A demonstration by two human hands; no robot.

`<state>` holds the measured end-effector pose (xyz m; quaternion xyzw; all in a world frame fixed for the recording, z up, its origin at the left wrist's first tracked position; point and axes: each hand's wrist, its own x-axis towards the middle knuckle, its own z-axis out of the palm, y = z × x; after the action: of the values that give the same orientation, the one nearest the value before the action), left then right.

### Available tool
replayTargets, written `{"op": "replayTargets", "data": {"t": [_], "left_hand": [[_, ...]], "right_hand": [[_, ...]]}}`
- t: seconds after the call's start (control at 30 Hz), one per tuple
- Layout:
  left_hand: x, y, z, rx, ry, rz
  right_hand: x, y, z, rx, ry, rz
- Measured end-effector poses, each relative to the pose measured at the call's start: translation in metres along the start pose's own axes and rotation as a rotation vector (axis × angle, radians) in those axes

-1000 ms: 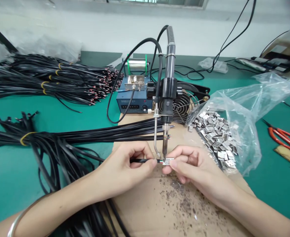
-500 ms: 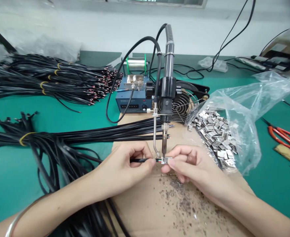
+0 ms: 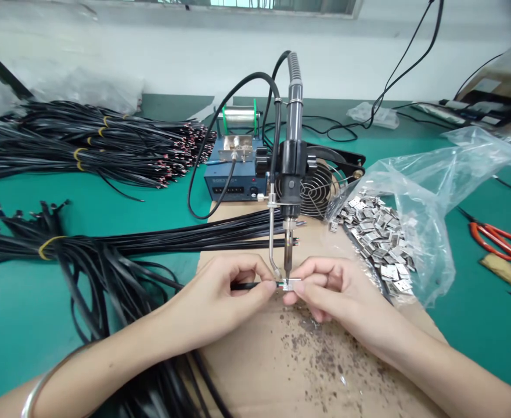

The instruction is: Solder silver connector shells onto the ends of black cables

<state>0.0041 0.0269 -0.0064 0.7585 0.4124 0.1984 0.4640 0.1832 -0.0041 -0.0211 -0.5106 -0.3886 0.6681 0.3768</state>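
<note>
Between thumb and fingers, my left hand (image 3: 233,293) pinches a black cable (image 3: 243,285) whose stripped wires point right. My right hand (image 3: 325,287) pinches a small silver USB connector (image 3: 291,284) by its right part. The wires meet the left end of the connector, right under the tip of a soldering iron (image 3: 287,255) mounted upright on a stand. A thin metal feed tube (image 3: 272,238) runs down just left of the iron, its end close to the wires. Whether the tip touches the wires is too small to tell.
Behind stand a blue control box (image 3: 236,180), a solder spool (image 3: 240,118) and a round fan (image 3: 319,188). Black cable bundles (image 3: 120,145) lie left. A plastic bag with silver connectors (image 3: 380,232) and red-handled cutters (image 3: 497,239) are right. Brown cardboard (image 3: 255,360) with dark specks lies under my hands.
The view has shifted slightly. Both hands keep their hold on the cable and connector under the iron, with the cable and connector nearly unmoved against the tip.
</note>
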Motion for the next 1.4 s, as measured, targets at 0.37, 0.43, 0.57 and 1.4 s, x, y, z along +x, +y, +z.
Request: {"op": "replayTargets", "data": {"t": [0.37, 0.43, 0.57, 1.4], "left_hand": [[0.0012, 0.0001, 0.0003, -0.055, -0.005, -0.058], [0.0011, 0.0008, 0.0009, -0.068, -0.002, -0.062], [0.0006, 0.0030, 0.0019, -0.083, 0.000, -0.076], [-0.0002, 0.0022, 0.0045, -0.086, 0.056, -0.108]], "right_hand": [[-0.0008, 0.0030, -0.0026, 0.001, -0.031, -0.029], [-0.0012, 0.0026, -0.0030, 0.005, -0.037, -0.027], [-0.0025, 0.0021, -0.0027, 0.016, -0.045, -0.031], [-0.0017, 0.0017, 0.0003, 0.004, -0.010, -0.016]]}}
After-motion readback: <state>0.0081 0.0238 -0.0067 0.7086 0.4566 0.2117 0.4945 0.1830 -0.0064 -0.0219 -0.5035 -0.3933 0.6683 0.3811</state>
